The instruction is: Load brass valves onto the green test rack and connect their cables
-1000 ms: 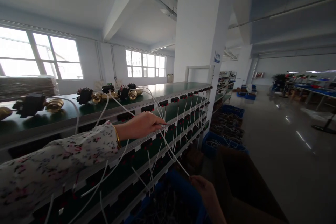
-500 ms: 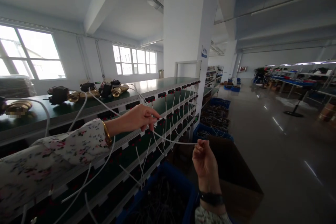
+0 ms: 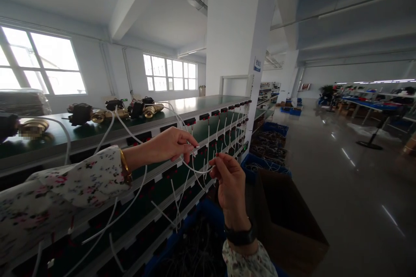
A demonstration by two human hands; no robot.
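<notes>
My left hand (image 3: 178, 143) is closed in a pinch on a white cable, and a small pale tip shows at its fingertips. From there the white cable (image 3: 199, 171) sags in a short curve to my right hand (image 3: 230, 179), whose thumb and fingers are also pinched on it. Both hands are in front of the tiered rack (image 3: 169, 162), close to each other. Black terminal blocks with red parts (image 3: 204, 116) line its rails, and several white cables hang from them. Brass valves with black actuators (image 3: 149, 110) lie on the green top shelf to the left.
Below the hands is a blue bin (image 3: 212, 212) full of dark, tangled cables. An open cardboard box (image 3: 292, 242) stands to its right. More bins of cables (image 3: 274, 129) line the floor by the white pillar (image 3: 230, 30). Worktables (image 3: 370, 103) are at the far right.
My right hand has moved left and up, close to my left hand, so the once stretched cable now sags in a curve. My left hand stays in nearly the same place. The view shifted slightly.
</notes>
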